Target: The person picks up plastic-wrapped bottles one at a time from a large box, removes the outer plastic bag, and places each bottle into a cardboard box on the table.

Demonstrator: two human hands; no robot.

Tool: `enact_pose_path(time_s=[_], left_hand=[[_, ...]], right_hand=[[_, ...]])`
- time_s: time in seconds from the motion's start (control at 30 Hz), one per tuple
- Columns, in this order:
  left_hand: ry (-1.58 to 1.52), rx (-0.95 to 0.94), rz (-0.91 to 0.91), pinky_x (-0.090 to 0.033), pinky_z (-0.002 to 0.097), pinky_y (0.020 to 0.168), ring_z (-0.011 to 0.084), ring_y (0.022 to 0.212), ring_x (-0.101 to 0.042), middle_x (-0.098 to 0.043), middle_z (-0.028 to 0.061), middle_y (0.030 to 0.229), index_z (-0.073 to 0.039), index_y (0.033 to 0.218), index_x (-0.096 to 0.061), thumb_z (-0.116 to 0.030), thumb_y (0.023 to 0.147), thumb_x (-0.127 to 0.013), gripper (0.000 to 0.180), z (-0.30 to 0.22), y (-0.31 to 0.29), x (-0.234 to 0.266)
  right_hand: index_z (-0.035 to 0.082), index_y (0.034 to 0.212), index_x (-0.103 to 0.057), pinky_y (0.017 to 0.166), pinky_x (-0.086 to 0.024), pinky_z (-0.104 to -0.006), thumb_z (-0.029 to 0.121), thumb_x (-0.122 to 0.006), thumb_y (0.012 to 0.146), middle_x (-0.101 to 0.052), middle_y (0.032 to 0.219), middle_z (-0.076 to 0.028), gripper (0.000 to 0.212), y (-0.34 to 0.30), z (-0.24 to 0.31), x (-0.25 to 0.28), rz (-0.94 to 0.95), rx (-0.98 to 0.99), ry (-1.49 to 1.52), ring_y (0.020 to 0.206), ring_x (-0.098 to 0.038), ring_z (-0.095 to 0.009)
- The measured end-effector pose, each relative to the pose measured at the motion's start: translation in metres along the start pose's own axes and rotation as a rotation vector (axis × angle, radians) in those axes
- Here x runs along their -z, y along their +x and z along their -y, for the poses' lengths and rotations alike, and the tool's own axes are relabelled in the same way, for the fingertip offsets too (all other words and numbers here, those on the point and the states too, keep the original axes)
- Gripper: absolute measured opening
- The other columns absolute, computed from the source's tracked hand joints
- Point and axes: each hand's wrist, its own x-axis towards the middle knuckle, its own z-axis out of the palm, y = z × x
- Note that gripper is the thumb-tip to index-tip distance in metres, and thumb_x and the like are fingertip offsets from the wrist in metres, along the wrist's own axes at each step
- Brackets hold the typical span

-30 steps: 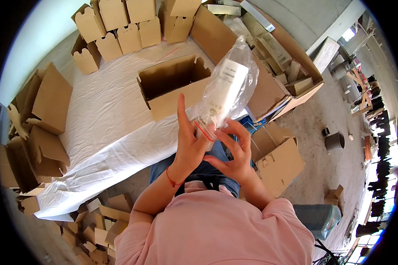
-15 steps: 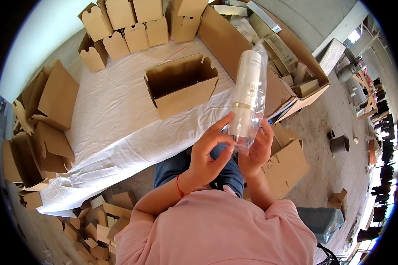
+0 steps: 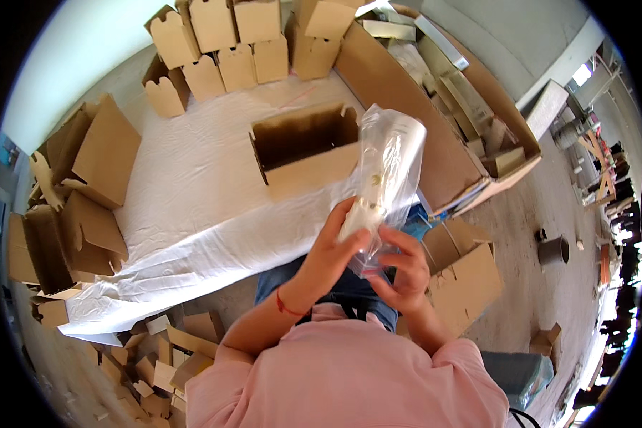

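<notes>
A cream cylindrical bottle (image 3: 394, 160) with a gold band lies inside a clear plastic bag (image 3: 367, 143), tilted with its far end up and to the right. My left hand (image 3: 324, 253) is closed round the bottle's near end, through the plastic. On the other side, the curled fingers of my right hand (image 3: 404, 267) grip the loose near end of the bag. An open-topped cardboard box (image 3: 314, 171) with notched ends stands on the white-covered table (image 3: 192, 171), just beyond my hands and to the left; its dark inside shows no contents.
Stacked cardboard boxes (image 3: 221, 68) line the table's far edge, and more open boxes (image 3: 103, 153) sit at left. A large carton (image 3: 414, 107) of packed goods stands at right. Box pieces (image 3: 164, 364) litter the floor at lower left; another carton (image 3: 464, 285) is beside my right arm.
The bagged bottle has come nearer and turned, its far end lower. My left hand has wrapped round its near end, while my right hand has shifted down along the bag. The view has moved slightly.
</notes>
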Motion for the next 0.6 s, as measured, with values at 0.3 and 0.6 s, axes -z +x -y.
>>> enact_pose_path(time_s=[0.3,0.6], left_hand=[[0.907,-0.493,0.002,-0.049,0.0376,0.080,0.0346,0.092,-0.061,-0.056,0.0214,0.111,-0.002,0.133,-0.032,-0.020,0.081,-0.068,0.066,-0.002,-0.007,-0.002],[0.919,-0.742,-0.499,-0.042,0.0324,0.094,0.0273,0.113,-0.051,-0.049,0.0149,0.127,-0.003,0.135,-0.040,-0.015,0.069,-0.081,0.078,-0.060,0.007,0.089]], right_hand=[[-0.003,0.128,-0.044,0.090,-0.047,-0.0380,0.028,-0.070,0.082,-0.061,0.112,-0.015,0.062,0.066,-0.010,-0.001,0.062,-0.672,0.683,0.103,-0.059,-0.023],[0.002,0.120,-0.050,0.090,-0.048,-0.0346,0.014,-0.072,0.078,-0.059,0.114,-0.009,0.049,0.197,-0.068,-0.024,0.240,-0.094,0.284,0.106,-0.057,-0.022]])
